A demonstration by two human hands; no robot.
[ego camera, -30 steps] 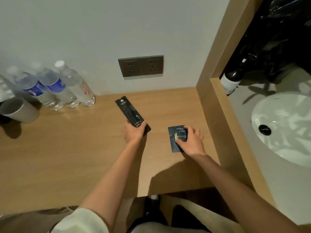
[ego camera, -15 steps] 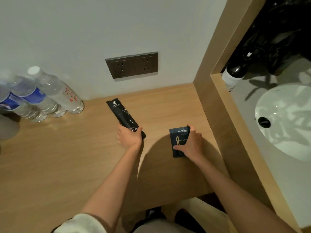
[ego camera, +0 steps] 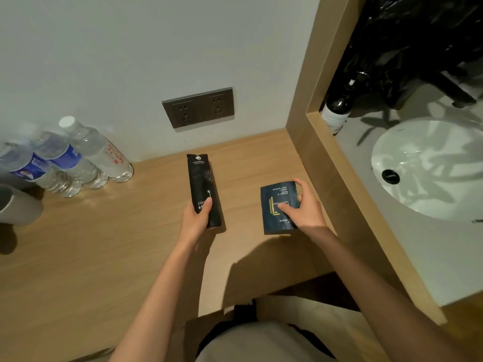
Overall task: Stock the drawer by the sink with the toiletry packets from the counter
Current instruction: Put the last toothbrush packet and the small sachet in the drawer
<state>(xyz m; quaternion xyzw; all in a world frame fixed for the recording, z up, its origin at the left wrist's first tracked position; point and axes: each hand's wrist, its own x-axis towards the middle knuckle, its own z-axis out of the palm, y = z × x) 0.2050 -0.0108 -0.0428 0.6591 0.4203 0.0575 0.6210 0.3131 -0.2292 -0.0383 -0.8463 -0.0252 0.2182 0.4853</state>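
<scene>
Head view: your left hand (ego camera: 196, 220) grips the toothbrush packet (ego camera: 202, 189), your right hand (ego camera: 303, 205) pinches the shower-cap sachet (ego camera: 274, 205); lift both flat off the wooden counter (ego camera: 104, 257) together.

Two toiletry packets (ego camera: 203, 189) (ego camera: 278, 208), three water bottles (ego camera: 99, 150) (ego camera: 65, 160) (ego camera: 28, 168), one cup (ego camera: 18, 206), two hands (ego camera: 196, 220) (ego camera: 304, 207).

Two bare forearms, no sleeves down to the wrists. No rings, no watch, no bands on the left hand (ego camera: 196, 220) or the right hand (ego camera: 304, 209). Short, plain fingernails. Down at the bottom edge, pale cream trousers (ego camera: 266, 343) over the lap, with a dark strip of fabric (ego camera: 222, 327) showing against them on the left.
</scene>
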